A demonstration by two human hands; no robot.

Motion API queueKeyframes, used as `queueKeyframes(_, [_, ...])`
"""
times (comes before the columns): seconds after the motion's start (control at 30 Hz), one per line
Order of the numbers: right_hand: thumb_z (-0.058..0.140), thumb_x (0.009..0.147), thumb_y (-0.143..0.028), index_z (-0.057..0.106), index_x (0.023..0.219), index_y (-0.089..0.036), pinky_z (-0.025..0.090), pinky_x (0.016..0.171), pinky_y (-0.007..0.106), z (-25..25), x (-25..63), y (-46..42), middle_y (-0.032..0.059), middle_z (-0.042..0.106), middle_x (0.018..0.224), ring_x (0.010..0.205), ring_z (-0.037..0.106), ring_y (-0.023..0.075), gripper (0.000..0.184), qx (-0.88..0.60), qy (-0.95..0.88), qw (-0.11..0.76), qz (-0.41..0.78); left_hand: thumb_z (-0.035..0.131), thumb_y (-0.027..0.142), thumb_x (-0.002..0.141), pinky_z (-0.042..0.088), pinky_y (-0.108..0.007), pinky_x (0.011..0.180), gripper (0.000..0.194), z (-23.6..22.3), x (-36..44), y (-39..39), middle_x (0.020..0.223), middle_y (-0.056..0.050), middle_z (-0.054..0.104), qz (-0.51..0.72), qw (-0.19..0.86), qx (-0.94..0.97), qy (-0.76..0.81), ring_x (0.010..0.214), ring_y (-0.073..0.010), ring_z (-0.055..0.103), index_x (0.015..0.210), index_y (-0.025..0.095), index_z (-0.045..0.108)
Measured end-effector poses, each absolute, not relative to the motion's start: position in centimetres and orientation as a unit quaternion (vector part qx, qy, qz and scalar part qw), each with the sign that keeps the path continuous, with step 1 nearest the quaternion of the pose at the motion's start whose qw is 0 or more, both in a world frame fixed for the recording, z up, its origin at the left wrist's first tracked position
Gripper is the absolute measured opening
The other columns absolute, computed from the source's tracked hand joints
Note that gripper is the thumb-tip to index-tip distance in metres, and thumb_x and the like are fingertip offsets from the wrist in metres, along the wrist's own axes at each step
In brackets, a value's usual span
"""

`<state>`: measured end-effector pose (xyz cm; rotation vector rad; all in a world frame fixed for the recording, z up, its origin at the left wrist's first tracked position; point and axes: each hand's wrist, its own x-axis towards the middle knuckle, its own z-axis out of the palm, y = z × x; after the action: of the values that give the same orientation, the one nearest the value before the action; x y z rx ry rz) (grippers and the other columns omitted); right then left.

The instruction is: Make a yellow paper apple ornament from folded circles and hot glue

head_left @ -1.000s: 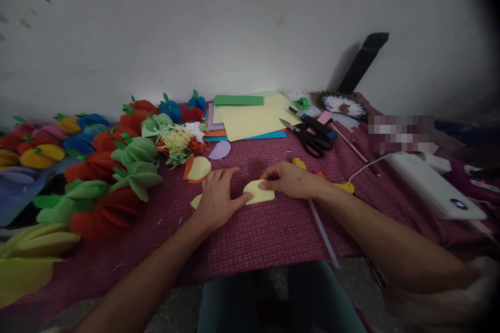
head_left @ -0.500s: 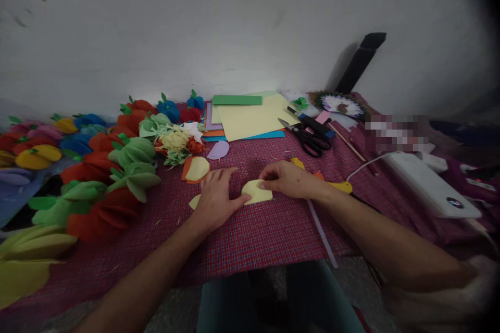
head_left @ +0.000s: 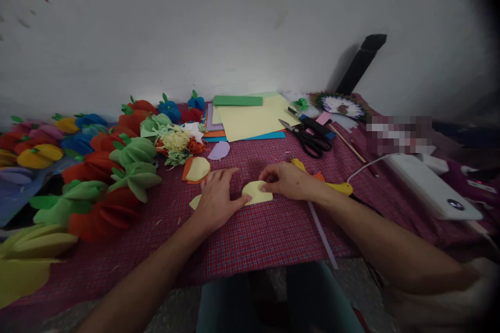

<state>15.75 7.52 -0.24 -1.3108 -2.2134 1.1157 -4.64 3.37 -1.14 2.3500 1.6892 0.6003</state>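
A folded pale-yellow paper piece [head_left: 258, 192] lies on the red checked cloth [head_left: 265, 234]. My left hand [head_left: 216, 199] lies flat on the cloth, fingers stretched out, its thumb pressing the paper's left edge. My right hand [head_left: 287, 179] is curled over the paper's right side, fingertips pinched down on its top edge. Another yellow cut shape on an orange one [head_left: 198, 169] lies just beyond my left hand.
Paper fruit in red, green, yellow and blue [head_left: 117, 166] crowd the left side. Coloured paper sheets [head_left: 250, 117] lie at the back, black scissors [head_left: 310, 138] to their right. A white device with a cable [head_left: 429, 184] sits at the right. A white strip [head_left: 322, 234] hangs over the edge.
Both hands keep pressing the yellow paper in the same place; the right fingertips have shifted only slightly.
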Motion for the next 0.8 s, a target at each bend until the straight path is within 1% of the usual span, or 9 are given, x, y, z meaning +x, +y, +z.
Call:
queueKeyframes(0.27, [0.061,0.068,-0.024,0.061,0.080,-0.015,0.036,0.048,0.020,-0.1,15.7,7.4,-0.0010,0.058,0.062,0.055,0.050,0.0093,0.015,-0.476,-0.784,0.156,0.368,0.060,0.046,0.068,0.033,-0.043,0.088,0.058,-1.3,-4.7,3.4,0.110,-0.006,0.051,0.202,0.089,0.792,0.569,0.105,-0.0261,0.042,0.117,0.022,0.041])
queueKeyframes(0.63, [0.062,0.065,-0.026,0.062,0.083,-0.017,0.035,0.051,0.021,0.9,15.7,6.8,-0.0008,0.061,0.067,0.059,0.053,0.0112,0.020,-0.497,-0.813,0.118,0.280,0.061,0.045,0.067,0.033,-0.043,0.088,0.057,-1.1,-4.6,3.4,0.111,-0.005,0.051,0.204,0.097,0.792,0.567,0.105,-0.0260,0.041,0.116,0.023,0.042])
queueKeyframes(0.7, [0.063,0.065,-0.025,0.062,0.083,-0.017,0.034,0.052,0.022,1.0,15.7,6.8,-0.0008,0.062,0.069,0.060,0.053,0.0112,0.020,-0.500,-0.818,0.107,0.264,0.060,0.044,0.068,0.033,-0.043,0.088,0.055,-1.1,-4.6,3.4,0.111,-0.005,0.051,0.204,0.098,0.795,0.563,0.105,-0.0260,0.041,0.116,0.024,0.043])
queueKeyframes(0.8, [0.065,0.063,-0.025,0.061,0.085,-0.017,0.035,0.055,0.022,0.9,15.8,6.6,-0.0004,0.062,0.073,0.062,0.053,0.0118,0.024,-0.502,-0.825,0.106,0.237,0.057,0.041,0.072,0.033,-0.043,0.087,0.047,-1.0,-4.7,3.4,0.111,-0.003,0.051,0.202,0.094,0.806,0.549,0.104,-0.0250,0.042,0.115,0.028,0.047])
